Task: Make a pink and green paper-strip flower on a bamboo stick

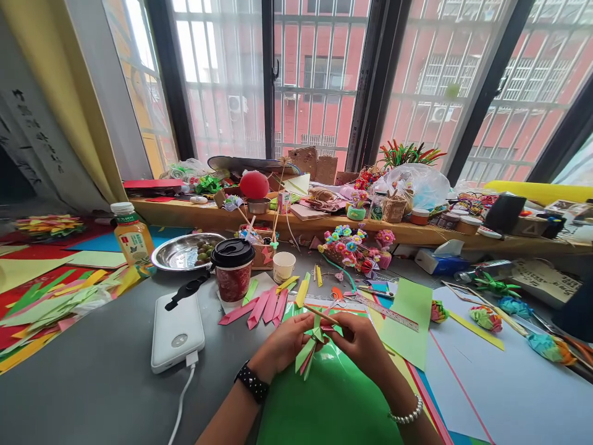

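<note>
Your left hand [291, 340], just below the middle of the frame, is pinched on the folded paper piece [311, 353], light green with some pink. Your right hand [353, 337], just beside it, is closed on a thin wooden stick [320, 314]. The paper lies between your two hands, nearer the left fingers, its long axis steep: the top end is up by the stick, and the loose points hang toward the lower left. The stick slants across that top end, running from upper left down to your right fingers; whether it touches the paper, you cannot tell.

Under your hands, at bottom center, is a glossy green sheet [324, 408]. Pink folded strips [269, 306] lie just beyond your left hand, left of center. Past your right hand, right of center, are a clear ruler [391, 314] and light green paper [410, 337].
</note>
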`<state>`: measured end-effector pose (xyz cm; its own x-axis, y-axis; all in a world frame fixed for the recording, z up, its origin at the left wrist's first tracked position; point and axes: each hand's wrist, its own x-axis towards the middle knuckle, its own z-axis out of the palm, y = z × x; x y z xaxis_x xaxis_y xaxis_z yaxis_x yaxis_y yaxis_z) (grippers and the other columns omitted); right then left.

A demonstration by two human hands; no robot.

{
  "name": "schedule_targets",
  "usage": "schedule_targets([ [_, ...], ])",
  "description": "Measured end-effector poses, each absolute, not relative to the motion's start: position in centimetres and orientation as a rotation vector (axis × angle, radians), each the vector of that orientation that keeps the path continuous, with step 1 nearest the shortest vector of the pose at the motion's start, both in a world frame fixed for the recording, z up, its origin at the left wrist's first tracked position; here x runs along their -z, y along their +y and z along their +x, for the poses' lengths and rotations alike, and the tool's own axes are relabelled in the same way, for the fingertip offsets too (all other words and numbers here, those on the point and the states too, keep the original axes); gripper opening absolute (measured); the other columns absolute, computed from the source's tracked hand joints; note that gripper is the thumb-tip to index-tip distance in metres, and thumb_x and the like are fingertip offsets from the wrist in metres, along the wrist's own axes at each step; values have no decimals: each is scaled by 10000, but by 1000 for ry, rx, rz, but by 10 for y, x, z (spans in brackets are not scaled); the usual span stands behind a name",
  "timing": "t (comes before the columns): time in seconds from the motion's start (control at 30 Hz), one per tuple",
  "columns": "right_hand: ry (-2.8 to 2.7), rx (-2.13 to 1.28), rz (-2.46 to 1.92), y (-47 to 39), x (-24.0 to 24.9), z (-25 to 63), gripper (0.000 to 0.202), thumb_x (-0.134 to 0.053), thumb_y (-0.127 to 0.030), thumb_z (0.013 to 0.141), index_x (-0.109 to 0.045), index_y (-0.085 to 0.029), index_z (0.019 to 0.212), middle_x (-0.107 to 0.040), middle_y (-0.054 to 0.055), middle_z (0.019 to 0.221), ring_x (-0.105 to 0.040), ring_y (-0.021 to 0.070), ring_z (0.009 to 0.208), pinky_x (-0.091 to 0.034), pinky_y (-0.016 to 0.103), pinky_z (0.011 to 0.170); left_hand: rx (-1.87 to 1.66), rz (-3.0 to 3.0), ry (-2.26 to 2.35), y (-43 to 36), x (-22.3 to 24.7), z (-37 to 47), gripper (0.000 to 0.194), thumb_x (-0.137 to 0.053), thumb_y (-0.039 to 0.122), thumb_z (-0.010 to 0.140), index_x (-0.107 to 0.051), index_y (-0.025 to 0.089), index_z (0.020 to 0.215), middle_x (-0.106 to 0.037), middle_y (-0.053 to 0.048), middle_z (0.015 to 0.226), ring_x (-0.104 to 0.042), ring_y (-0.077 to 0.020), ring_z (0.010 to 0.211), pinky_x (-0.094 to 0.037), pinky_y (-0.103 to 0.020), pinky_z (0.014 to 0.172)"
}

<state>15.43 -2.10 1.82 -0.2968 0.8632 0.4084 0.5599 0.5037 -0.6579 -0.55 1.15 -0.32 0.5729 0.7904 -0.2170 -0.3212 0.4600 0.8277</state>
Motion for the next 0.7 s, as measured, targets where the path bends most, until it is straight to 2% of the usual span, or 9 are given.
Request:
schedule_targets([
  [0.2, -1996, -508, -1163, -22, -18, 154, 137, -500, -162, 746, -633, -163, 782, -570, -8, 616, -371, 81, 476, -282, 191, 434, -762, 765, 623, 10, 4, -3, 213, -683, 290, 652, -634, 111, 756, -628, -7, 676, -571, -87, 565, -432, -189, 563],
  [0.47, -2003, -529, -1164, -21, -18, 156, 156, -488, -104, 703, -626, -164, 747, -536, -23, 579, -371, 77, 463, -287, 183, 431, -673, 802, 600, 12, 3, -6, 312, -691, 247, 651, -585, 129, 919, -635, -20, 710, -605, -105, 528, -444, -206, 547],
  [0.7, -2061, -527, -1153, -24, -21, 156, 135, -511, -140, 718, -629, -167, 777, -508, -35, 557, -361, 78, 466, -265, 188, 436, -717, 830, 629, 10, 3, -4, 287, -720, 244, 607, -550, 131, 809, -607, 2, 664, -585, -95, 506, -446, -217, 547],
])
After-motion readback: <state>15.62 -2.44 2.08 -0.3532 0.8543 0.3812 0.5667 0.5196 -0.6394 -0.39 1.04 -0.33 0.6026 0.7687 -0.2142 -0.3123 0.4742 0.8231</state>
